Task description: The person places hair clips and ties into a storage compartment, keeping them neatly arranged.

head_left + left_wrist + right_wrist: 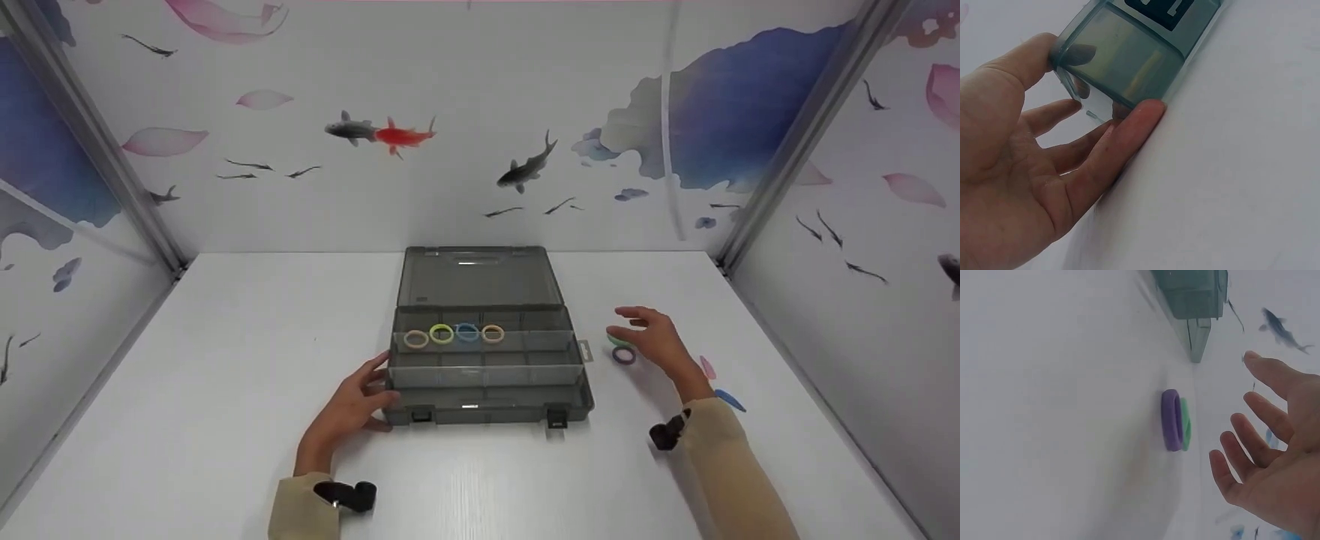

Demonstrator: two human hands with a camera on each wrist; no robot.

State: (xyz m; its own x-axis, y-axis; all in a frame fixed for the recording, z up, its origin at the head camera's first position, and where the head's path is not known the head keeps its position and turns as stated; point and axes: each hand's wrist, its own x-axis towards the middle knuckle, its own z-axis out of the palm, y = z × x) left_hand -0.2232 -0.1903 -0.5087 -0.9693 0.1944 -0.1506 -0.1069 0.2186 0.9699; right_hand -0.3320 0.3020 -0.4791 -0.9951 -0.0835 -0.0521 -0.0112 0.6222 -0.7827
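A grey see-through compartment box (450, 415) lies with its lid (480, 279) swung back. My left hand (346, 401) holds its front left corner, thumb (1024, 59) on one side and a finger (1129, 143) low against it. In the back row are several ring-shaped hair ties: beige ones, a yellow-green one (431, 334) and a blue one (457, 334). Right of the box my right hand (658, 343) hovers with loosely spread fingers, nothing between them. Near its fingertips a purple hair tie (1171, 421) and a green hair tie (1186, 424) lie close together on the table.
A pink teardrop-shaped clip (707, 367) and a blue one (730, 400) lie by the right forearm. Two latches, one the right latch (556, 418), hang at the box's front. White panels (465, 202) with painted fish close in the table (225, 390) behind and at both sides.
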